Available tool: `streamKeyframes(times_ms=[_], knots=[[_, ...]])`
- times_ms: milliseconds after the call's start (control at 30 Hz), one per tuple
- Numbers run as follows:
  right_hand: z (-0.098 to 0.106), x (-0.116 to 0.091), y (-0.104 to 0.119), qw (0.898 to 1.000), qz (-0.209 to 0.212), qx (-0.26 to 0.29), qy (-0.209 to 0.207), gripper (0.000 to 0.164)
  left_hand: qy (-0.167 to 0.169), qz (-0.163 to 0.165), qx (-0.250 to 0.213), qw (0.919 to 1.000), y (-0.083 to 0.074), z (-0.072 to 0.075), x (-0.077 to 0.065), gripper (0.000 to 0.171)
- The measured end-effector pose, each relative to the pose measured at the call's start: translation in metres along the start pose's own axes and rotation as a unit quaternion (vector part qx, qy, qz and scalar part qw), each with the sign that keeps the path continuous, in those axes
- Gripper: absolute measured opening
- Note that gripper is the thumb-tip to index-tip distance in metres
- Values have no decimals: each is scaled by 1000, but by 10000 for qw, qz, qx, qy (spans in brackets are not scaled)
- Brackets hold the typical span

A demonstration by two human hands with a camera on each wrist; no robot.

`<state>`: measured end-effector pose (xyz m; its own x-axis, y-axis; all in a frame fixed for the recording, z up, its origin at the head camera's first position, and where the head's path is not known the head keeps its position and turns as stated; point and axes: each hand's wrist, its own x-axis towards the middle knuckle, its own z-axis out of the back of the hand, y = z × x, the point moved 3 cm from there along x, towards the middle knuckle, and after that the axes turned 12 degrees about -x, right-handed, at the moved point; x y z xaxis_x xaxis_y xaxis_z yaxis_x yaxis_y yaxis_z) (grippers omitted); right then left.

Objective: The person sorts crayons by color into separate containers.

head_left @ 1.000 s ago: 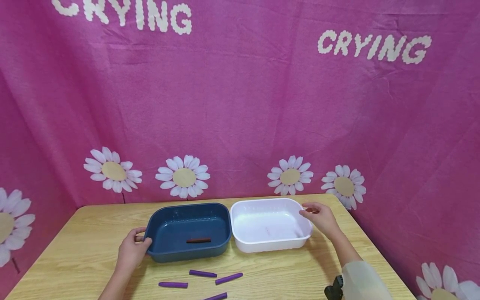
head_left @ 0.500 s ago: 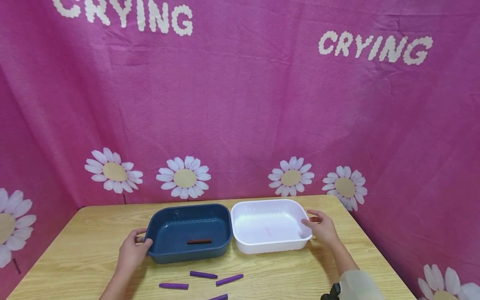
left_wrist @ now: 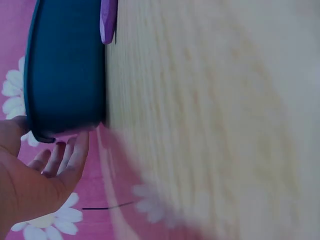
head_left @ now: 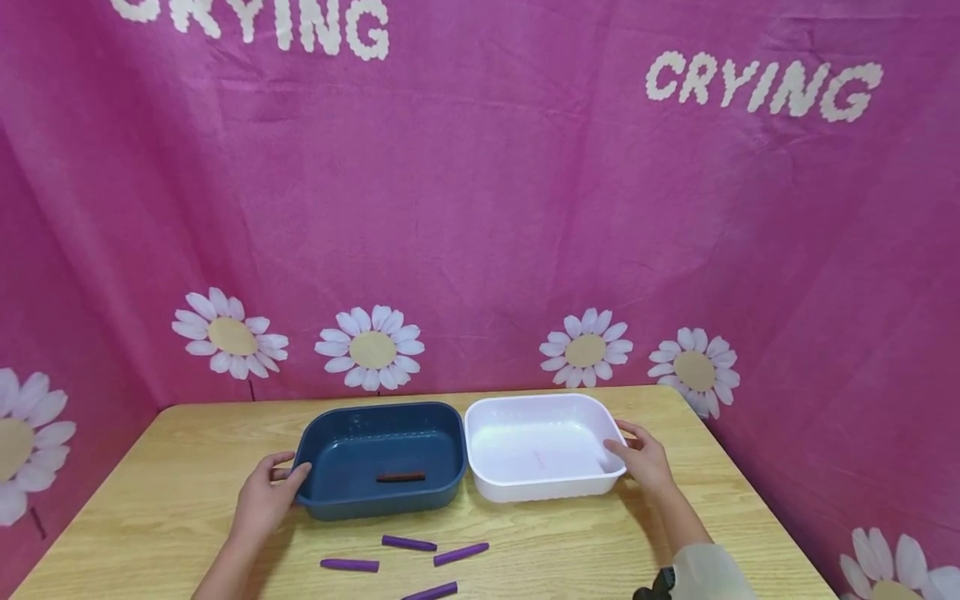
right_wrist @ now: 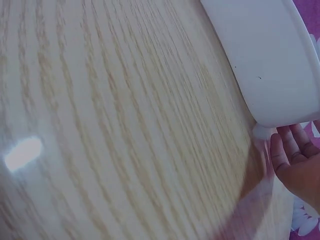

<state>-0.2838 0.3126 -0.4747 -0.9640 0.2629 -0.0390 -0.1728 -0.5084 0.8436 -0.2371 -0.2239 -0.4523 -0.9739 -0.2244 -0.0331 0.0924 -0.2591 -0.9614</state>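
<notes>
A dark blue plastic tray (head_left: 382, 502) and a white plastic tray (head_left: 543, 489) stand side by side on the table. At the blue tray's left end my left hand (head_left: 264, 498) holds the wall, thumb over the rim and fingers outside; the left wrist view shows these fingers (left_wrist: 75, 155) beneath the rim. My right hand (head_left: 651, 462) holds the white tray's right end the same way, its fingers (right_wrist: 295, 145) against the outer wall in the right wrist view. A brown crayon (head_left: 401, 477) lies inside the blue tray. No crayon shows in the white one.
Several purple crayons, among them one purple crayon (head_left: 349, 565) at the left, lie on the wooden table (head_left: 540, 550) in front of the trays. Behind the table hangs a pink curtain (head_left: 480, 208) with white daisies and lettering.
My right hand has come down from above the white tray's rim and now holds its right end, thumb inside. The left hand stays at the blue tray; both trays have hardly moved.
</notes>
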Motion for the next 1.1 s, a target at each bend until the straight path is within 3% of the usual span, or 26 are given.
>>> streamKeyframes(times_ms=[167, 400, 533, 700, 800, 933, 1100], knots=[[-1, 0, 1, 9999, -119, 99, 18, 51, -131, -81, 471, 9988, -7, 11, -9, 66], [-2, -2, 0, 9990, -393, 184, 49, 52, -121, -324, 880, 9955, -15, 21, -30, 56], [-2, -3, 0, 9988, -438, 227, 57, 53, 139, -369, 1019, 9940, -17, 18, -44, 52], [-2, -4, 3, 9982, -522, 273, 57, 54, 801, -359, 1314, 9874, -19, 6, -60, 37], [-3, -5, 4, 9974, -615, 364, 98, 55, 1625, -559, 1646, 9713, -20, -2, -63, 33], [-3, -7, 4, 9960, -731, 517, 76, 55, 2702, -988, 1924, 9382, -18, -13, -65, 34], [-4, -8, 3, 9947, -746, 710, 83, 56, 3229, -1363, 1999, 9150, -13, -20, -63, 29]])
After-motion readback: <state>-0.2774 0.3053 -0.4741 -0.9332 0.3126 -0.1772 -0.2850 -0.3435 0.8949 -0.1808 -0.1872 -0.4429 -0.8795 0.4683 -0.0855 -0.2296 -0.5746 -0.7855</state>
